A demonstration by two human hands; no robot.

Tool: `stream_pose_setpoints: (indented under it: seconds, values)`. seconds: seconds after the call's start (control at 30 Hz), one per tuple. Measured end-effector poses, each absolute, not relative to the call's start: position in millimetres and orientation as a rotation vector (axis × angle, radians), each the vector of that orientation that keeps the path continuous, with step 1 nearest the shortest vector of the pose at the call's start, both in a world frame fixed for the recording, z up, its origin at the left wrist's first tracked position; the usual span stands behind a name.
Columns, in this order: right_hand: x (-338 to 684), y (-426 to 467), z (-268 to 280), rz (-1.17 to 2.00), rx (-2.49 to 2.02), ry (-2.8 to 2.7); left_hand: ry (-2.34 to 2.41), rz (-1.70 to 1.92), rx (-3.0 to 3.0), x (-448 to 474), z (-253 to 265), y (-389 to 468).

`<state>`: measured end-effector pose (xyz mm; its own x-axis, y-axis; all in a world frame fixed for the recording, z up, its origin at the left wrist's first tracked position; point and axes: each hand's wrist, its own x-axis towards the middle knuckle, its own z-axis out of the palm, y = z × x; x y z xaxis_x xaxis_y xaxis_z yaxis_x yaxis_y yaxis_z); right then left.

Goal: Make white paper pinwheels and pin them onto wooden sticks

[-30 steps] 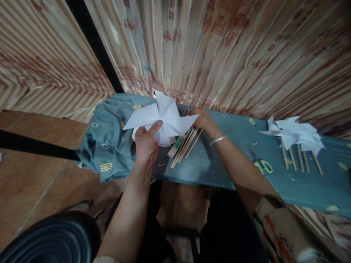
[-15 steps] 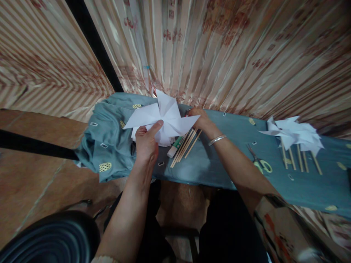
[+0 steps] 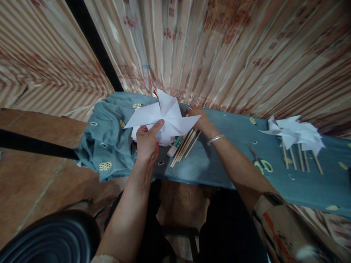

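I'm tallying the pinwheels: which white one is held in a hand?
The leftmost pinwheel, pinched in the left hand; the other pinwheels lie bunched at far right, sticks protruding.

Hands (image 3: 148, 141): two. Held paper pinwheel (image 3: 168, 116): one. Pinwheels at right (image 3: 297, 132): several, overlapping; exact count not determinable. Sticks (image 3: 293, 159) projecting from these: five. Loose sticks (image 3: 180, 152): at least three. Glue stick (image 3: 175, 146): one. Scissors (image 3: 259, 161): one pair. Bracelet (image 3: 215, 140): one.

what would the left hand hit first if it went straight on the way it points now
Carrying the white folded-paper pinwheel along, the left hand would probably meet the beige, red-patterned pleated fabric curtain first; depth is unclear, so it might brush the blue-green printed cloth below.
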<state>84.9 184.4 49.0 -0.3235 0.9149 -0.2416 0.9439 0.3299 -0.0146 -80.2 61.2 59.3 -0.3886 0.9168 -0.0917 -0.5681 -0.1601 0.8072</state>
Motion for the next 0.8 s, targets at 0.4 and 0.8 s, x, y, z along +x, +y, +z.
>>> stream_pose_setpoints:
  seconds: [0.4,0.8]
  values:
    - [82.3,172.6,62.1,-0.030,1.744,2.356,0.961,1.761,0.534,-79.6,59.2,61.2]
    - [89.6,173.2,54.9,-0.057,1.773,2.424,0.952,1.761,0.524,-79.6,59.9,60.5]
